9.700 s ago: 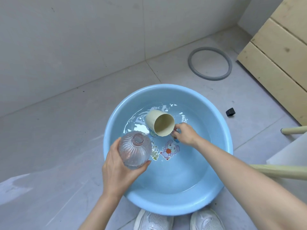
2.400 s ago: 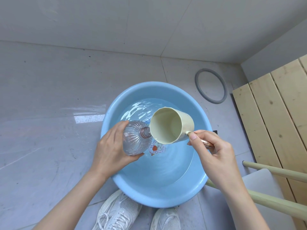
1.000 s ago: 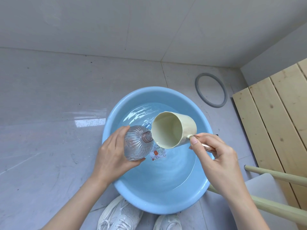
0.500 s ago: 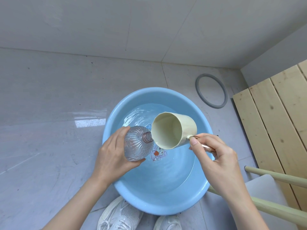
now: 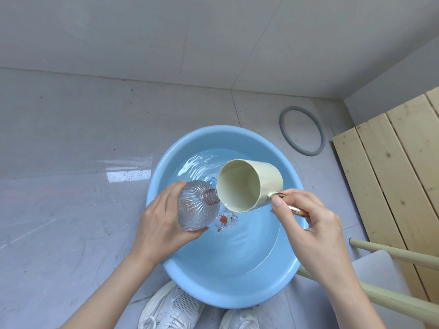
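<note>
Head view: at the left lies grey tiled floor (image 5: pixel 71 210) with a bright window glare on it. The left hand (image 5: pixel 161 222) reaches in from the near left and wraps its fingers and thumb round the body of a clear ribbed bottle (image 5: pixel 194 206), gripping it over the left part of the basin (image 5: pixel 223 136). The bottle tilts with its open neck pointing right and away. The blue basin sits on the floor just beyond two white shoes (image 5: pixel 171 309) and holds shallow rippled water (image 5: pixel 237 245) over a cartoon print (image 5: pixel 225 220) on its bottom. Above the middle of the basin a cream cup (image 5: pixel 268 179) is tipped to the left, its mouth facing up towards the camera and its lower lip right at the bottle's neck. The right hand (image 5: pixel 308 229) pinches the cup's copper handle (image 5: pixel 297 211) between thumb and curled fingers. Farther right a grey ring (image 5: pixel 281 125) lies flat on the floor, well apart from the basin. At the right edge stand pale wooden boards (image 5: pixel 392 174), with round pale legs (image 5: pixel 392 255) near them.
</note>
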`<state>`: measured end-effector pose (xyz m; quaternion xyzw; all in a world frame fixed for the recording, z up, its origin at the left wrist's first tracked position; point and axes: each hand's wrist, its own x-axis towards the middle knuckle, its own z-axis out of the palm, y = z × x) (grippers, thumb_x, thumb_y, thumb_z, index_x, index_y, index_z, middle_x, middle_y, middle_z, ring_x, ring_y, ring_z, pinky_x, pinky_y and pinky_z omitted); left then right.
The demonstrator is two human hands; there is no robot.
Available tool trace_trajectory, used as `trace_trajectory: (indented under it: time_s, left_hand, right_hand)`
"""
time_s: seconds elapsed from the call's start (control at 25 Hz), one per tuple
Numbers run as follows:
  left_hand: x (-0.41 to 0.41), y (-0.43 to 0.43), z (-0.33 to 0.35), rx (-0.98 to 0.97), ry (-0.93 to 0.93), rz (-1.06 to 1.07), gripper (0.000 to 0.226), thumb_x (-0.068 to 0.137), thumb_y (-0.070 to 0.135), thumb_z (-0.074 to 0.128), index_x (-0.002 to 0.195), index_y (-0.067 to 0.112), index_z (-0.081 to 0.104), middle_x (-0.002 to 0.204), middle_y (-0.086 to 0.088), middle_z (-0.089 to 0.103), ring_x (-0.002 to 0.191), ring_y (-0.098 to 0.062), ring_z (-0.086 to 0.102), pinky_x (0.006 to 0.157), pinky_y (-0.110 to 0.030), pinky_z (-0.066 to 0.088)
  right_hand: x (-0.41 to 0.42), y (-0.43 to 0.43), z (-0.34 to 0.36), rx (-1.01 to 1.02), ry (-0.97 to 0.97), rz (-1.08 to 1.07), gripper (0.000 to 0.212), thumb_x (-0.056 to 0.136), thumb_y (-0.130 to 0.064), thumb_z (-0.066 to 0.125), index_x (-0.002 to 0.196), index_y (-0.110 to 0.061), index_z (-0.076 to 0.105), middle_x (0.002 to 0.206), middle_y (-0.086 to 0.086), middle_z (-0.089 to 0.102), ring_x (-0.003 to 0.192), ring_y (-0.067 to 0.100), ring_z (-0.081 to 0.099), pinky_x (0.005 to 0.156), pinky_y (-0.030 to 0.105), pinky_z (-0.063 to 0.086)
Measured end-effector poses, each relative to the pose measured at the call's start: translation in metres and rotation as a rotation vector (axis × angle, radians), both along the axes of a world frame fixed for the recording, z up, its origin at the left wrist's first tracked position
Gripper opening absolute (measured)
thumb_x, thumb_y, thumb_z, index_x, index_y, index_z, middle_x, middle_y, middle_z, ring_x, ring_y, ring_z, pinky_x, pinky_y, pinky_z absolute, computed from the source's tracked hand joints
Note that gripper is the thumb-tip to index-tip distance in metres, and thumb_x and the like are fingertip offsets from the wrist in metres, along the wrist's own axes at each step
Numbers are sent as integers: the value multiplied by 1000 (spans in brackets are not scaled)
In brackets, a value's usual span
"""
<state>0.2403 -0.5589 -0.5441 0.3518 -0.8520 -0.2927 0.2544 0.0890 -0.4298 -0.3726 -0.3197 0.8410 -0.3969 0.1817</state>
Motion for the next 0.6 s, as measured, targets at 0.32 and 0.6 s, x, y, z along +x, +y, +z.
trace_trajectory:
  time_s: [0.32,0.6]
  left_hand:
    - [0,0,0,12,9,0,105,42,46,92,127,3,48,123,-12,61,113,-18,50,92,-26,39]
    - [1,0,1,20,-1,0,103,43,46,91,126,1,50,124,-12,61,113,-18,49,92,-26,38]
  right_hand:
    - [1,-1,1,4,65,14,21,80,-34,62,70,-17,69,92,0,68,91,0,62,77,5,42]
    - [1,-1,3,2,114,23,22,85,-35,67,69,-19,69,91,-1,67,92,0,61,76,3,40]
